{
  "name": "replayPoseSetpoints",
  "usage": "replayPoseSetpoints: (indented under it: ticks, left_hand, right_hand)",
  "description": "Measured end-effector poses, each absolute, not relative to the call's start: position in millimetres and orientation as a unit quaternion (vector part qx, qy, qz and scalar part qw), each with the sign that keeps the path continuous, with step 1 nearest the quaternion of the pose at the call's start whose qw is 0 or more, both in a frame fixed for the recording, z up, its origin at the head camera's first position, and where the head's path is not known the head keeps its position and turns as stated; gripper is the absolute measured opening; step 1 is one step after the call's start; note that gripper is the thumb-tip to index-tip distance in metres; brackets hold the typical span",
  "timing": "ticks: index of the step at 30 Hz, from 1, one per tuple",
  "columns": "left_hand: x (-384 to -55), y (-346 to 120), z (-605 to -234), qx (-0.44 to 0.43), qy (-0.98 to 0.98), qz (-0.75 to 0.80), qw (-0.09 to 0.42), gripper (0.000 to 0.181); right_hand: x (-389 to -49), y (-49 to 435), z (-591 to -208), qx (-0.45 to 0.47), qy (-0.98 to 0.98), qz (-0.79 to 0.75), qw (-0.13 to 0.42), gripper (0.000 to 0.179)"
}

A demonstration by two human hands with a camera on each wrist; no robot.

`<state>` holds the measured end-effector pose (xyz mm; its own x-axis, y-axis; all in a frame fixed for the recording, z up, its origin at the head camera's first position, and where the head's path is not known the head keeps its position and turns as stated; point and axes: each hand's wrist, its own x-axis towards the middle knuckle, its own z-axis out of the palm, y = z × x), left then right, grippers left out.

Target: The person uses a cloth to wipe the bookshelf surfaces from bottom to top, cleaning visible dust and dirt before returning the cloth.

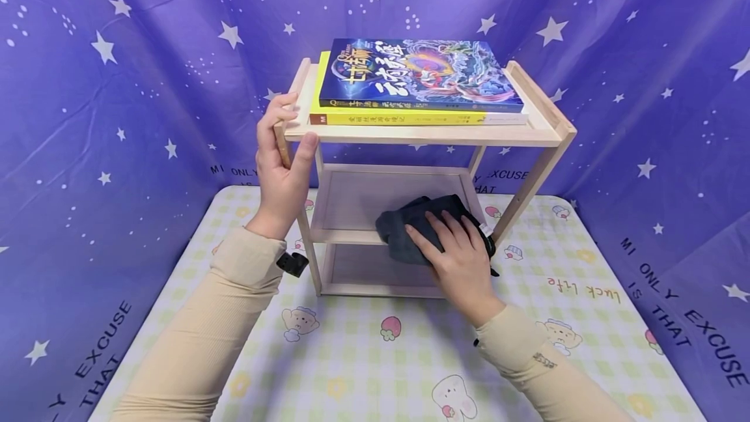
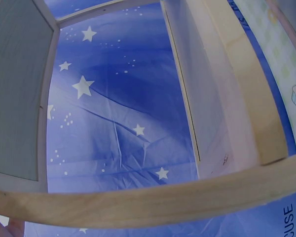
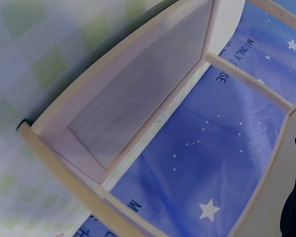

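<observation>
My left hand (image 1: 278,161) grips the upper left corner of a small wooden shelf rack (image 1: 422,137), thumb against the front and fingers around the side rail. Its fingertips show at the lower left corner of the left wrist view. My right hand (image 1: 459,259) rests on a bunched dark cloth (image 1: 404,239), fingers spread and nearly straight over it; the thumb is hidden. This cloth lies over the right part of the middle shelf (image 1: 351,204) and overlaps its front edge. In the right wrist view, only a dark edge of the cloth (image 3: 293,197) shows.
On the top shelf a blue illustrated book (image 1: 422,73) lies on a yellow book (image 1: 410,118). Below is the bottom shelf (image 1: 357,269). The rack stands on a table with a checked, cartoon-printed cover (image 1: 363,370). Purple starry curtains (image 1: 176,51) hang behind and at both sides.
</observation>
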<state>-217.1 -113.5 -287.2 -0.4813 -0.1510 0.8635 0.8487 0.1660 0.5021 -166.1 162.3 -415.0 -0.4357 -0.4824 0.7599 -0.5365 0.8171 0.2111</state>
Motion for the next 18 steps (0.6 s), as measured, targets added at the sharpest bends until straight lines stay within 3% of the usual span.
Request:
replayPoseSetpoints:
  ticks: [18]
  left_hand:
    - [-215.9,-113.4,-286.8,-0.273,-0.634,-0.585,0.426,0.063]
  right_hand:
    - [-160.7,172.2,-419.3,0.279,-0.864,0.034,0.419,0.084]
